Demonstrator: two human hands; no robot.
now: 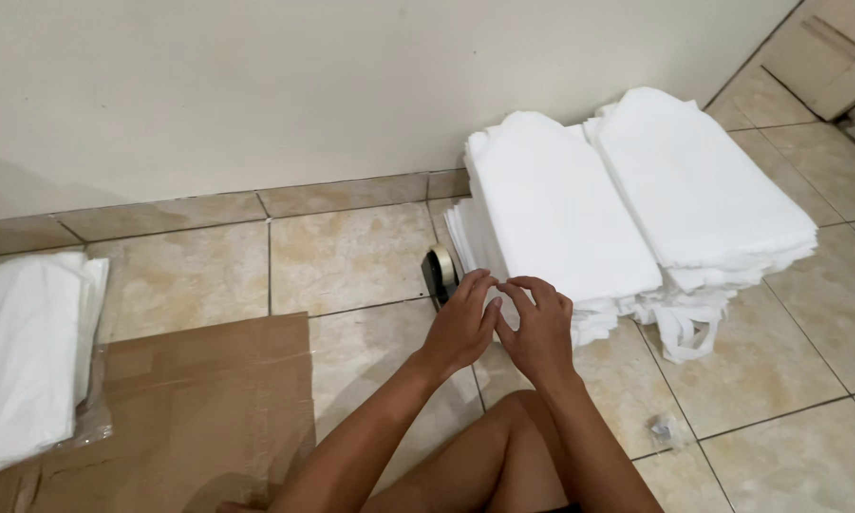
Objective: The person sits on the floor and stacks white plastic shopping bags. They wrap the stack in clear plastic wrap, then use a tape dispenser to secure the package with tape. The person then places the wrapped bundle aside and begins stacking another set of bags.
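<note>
My left hand (462,323) and my right hand (538,328) meet fingertip to fingertip at the near edge of a tall stack of folded white cloth (555,204) on the tiled floor. The fingers are curled and pinch together; what lies between them is too small to make out. A roll of clear tape on a dark dispenser (440,271) stands on edge just left of my left hand, against the stack. A second white stack (698,185) lies beside the first, to the right.
A flattened brown cardboard sheet (199,408) covers the floor at the left, with a white cloth pile in clear plastic (24,351) on it. My bent knee (503,446) is below the hands. A small crumpled scrap (663,429) lies on the tiles. The wall runs behind.
</note>
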